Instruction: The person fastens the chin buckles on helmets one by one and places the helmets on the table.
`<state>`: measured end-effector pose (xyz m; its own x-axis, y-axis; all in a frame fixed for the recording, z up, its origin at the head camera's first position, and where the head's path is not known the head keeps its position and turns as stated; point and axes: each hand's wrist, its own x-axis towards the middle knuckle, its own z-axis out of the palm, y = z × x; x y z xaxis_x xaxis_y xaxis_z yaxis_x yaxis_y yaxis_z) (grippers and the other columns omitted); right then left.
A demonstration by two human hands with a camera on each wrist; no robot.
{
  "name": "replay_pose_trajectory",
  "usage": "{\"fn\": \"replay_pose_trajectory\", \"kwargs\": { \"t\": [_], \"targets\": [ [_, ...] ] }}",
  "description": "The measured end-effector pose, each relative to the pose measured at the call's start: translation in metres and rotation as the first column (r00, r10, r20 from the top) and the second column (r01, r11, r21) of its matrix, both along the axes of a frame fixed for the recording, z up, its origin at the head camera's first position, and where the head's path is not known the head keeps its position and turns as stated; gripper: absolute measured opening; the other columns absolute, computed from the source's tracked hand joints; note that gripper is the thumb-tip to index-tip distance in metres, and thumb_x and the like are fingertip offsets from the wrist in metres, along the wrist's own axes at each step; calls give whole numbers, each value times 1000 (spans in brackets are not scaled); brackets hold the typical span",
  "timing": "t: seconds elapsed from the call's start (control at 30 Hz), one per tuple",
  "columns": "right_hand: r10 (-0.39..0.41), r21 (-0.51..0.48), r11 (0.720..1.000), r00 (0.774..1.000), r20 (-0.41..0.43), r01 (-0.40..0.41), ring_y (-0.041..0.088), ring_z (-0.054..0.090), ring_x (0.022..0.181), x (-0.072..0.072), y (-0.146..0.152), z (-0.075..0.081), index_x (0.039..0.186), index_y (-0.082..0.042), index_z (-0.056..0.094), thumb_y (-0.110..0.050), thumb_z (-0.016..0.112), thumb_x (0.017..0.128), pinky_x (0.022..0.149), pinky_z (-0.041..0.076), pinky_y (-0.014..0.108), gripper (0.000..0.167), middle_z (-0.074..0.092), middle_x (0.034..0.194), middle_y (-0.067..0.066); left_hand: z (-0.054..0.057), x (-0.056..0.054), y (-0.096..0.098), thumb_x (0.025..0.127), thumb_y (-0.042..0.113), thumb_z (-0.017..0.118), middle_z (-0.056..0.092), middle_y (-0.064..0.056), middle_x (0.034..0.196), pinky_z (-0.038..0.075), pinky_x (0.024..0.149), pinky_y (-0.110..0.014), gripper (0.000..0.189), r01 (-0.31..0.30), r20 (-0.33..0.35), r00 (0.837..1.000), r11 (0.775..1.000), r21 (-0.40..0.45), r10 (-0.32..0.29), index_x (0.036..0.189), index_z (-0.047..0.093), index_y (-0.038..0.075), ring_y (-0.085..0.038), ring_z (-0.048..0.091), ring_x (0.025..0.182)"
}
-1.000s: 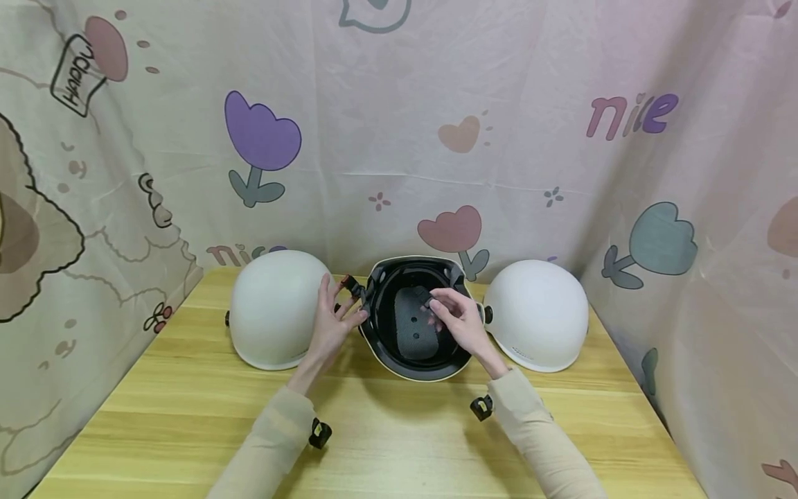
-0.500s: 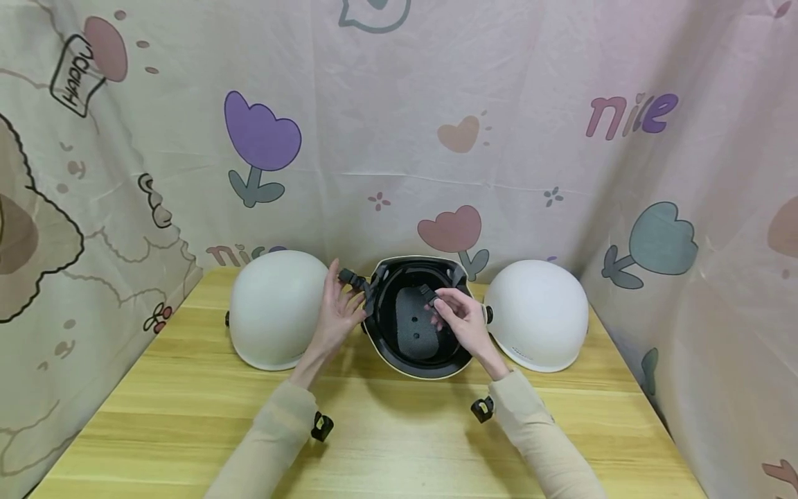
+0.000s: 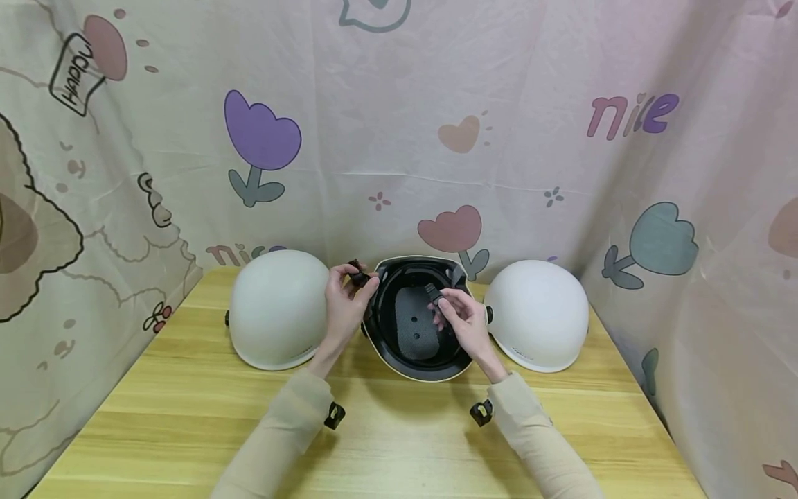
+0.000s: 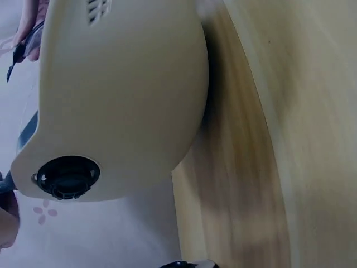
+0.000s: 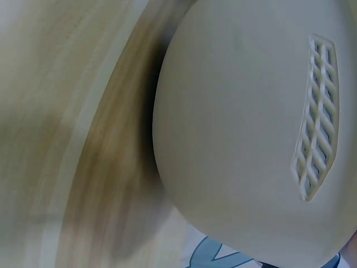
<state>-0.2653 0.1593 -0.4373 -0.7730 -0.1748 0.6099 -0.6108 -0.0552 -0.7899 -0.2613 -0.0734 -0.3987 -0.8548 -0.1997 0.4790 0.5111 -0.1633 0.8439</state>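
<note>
An upturned white helmet [image 3: 418, 371], black inside with a grey pad [image 3: 414, 326], lies between my hands. My left hand [image 3: 344, 305] pinches one black buckle end [image 3: 359, 276] of its chin strap by the left rim. Over the opening, my right hand [image 3: 464, 320] holds the other buckle end [image 3: 433, 294] between thumb and fingers. The two ends are apart. In the left wrist view the helmet's shell [image 4: 122, 100] hides most of both hands. The vented shell [image 5: 240, 128] fills much of the right wrist view, with only a bit of hand at the edge.
A white helmet [image 3: 277, 312] sits dome up to the left, close to my left hand. Another dome-up white helmet [image 3: 537, 315] stands to the right, beside the middle one. All rest on a wooden table [image 3: 399, 443] before a printed curtain [image 3: 374, 125].
My left hand has gone from spread fingers beside the strap to pinching its buckle end, shifting slightly right. The right hand keeps hold of its buckle end, turned slightly more upright.
</note>
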Motion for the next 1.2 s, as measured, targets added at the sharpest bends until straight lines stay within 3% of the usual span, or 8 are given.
{"fn": "replay_pose_trajectory", "kwargs": {
  "t": [0.1, 0.2, 0.33, 0.5, 0.6, 0.77, 1.03, 1.2],
  "targets": [
    [-3, -35, 999, 1000, 15, 4, 8, 67, 63, 1, 1, 0, 113, 19, 55, 4, 52, 101, 49, 54, 28, 19, 77, 91, -4, 0, -1, 6, 91, -13, 63, 61, -29, 109, 55, 87, -13, 29, -21, -75, 997, 995, -95, 14, 106, 38, -10, -5, 68, 86],
    [-1, -70, 998, 999, 37, 4, 8, 66, 63, 3, 2, 0, 113, 21, 53, 4, 52, 101, 51, 54, 25, 21, 76, 91, -9, -3, -1, 8, 95, -10, 60, 65, -34, 110, 53, 90, -15, 32, 19, -99, 994, 977, -214, -41, 115, 34, -11, -19, 71, 85],
    [-1, -98, 995, 999, 46, 6, 9, 65, 63, 4, 2, -1, 113, 22, 52, 4, 52, 101, 52, 55, 24, 22, 76, 91, -8, -6, 0, 8, 96, -7, 60, 69, -29, 116, 56, 92, -27, 44, 80, -82, 990, 923, -375, -119, 131, 34, -10, -38, 71, 94],
    [4, -104, 995, 999, 45, 1, 8, 65, 63, 2, 3, -3, 113, 23, 52, 3, 52, 101, 52, 55, 24, 23, 76, 91, -8, -10, 0, 4, 93, 0, 68, 75, -18, 111, 59, 92, -45, 31, 56, -89, 989, 844, -533, -122, 122, 60, -3, -32, 73, 103],
    [9, -105, 994, 999, 44, -4, 9, 65, 63, 2, 4, -4, 113, 23, 51, 3, 52, 101, 53, 55, 23, 23, 76, 92, -8, -12, 0, 3, 92, 3, 70, 77, -14, 107, 59, 90, -46, 22, 29, -107, 988, 807, -590, -113, 113, 70, 0, -28, 73, 101],
    [14, -111, 994, 999, 49, -8, 11, 65, 63, 2, 4, -4, 114, 23, 51, 1, 53, 102, 53, 55, 23, 25, 77, 92, -7, -13, 0, 2, 93, 4, 69, 76, -14, 108, 57, 93, -45, 19, 14, -116, 986, 756, -654, -119, 112, 70, 3, -25, 72, 101],
    [3, -104, 995, 999, 51, 3, 9, 65, 63, 2, 4, -4, 114, 21, 52, 1, 53, 102, 53, 54, 22, 24, 77, 91, -6, -14, -1, 5, 95, 1, 64, 68, -10, 97, 52, 90, -44, 36, -23, -120, 987, 653, -757, -104, 130, 64, 7, -24, 63, 93],
    [11, -104, 995, 999, 40, -7, 9, 65, 64, 3, 4, -5, 114, 22, 52, 3, 52, 101, 53, 55, 22, 23, 77, 92, -6, -13, 3, 5, 99, 7, 51, 64, -13, 102, 38, 104, -52, 38, 55, -10, 995, 601, -798, -104, 137, 53, 2, -32, 56, 105]
  ]
}}
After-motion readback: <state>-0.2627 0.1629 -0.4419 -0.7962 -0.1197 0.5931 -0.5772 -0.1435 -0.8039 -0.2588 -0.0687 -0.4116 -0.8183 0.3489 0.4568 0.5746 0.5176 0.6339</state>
